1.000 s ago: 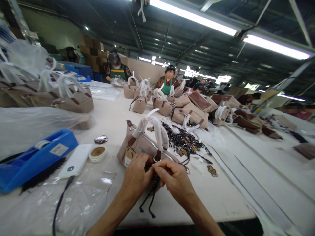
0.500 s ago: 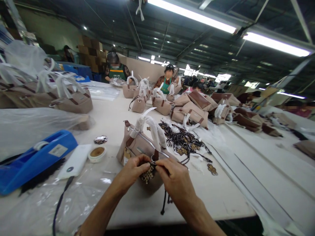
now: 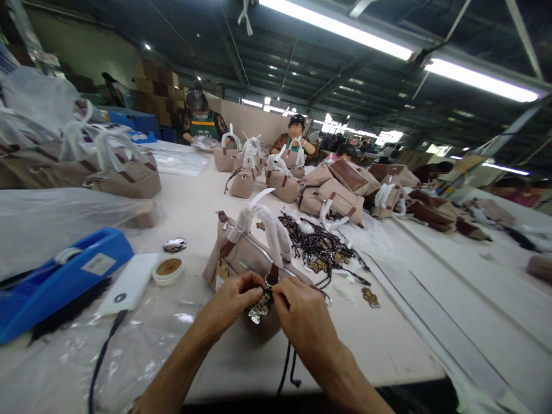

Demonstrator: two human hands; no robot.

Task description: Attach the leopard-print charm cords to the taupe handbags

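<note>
A beige handbag (image 3: pixel 241 253) with brown trim and white-wrapped handles stands on the table right in front of me. At its front, a leopard-print charm (image 3: pixel 261 305) hangs by a metal ring below a brown tab. My left hand (image 3: pixel 239 296) is closed in a pinch at the charm's top. Close beside it, my right hand (image 3: pixel 302 305) pinches at the charm's cord near the ring; its fingertips partly hide what they grip. Dark cord ends (image 3: pixel 287 365) dangle below my right hand.
A pile of dark cords and leopard charms (image 3: pixel 323 247) lies right of the bag. To the left are a blue tape dispenser (image 3: pixel 77 270), a white device (image 3: pixel 129 284) and a round tub (image 3: pixel 169 269). More handbags (image 3: pixel 332 198) stand farther back, where co-workers (image 3: pixel 204 123) sit.
The charm has turned, so a shiny silvery patch now shows at its lower end. The dangling cord ends have swung slightly. Both hands stay at the ring.
</note>
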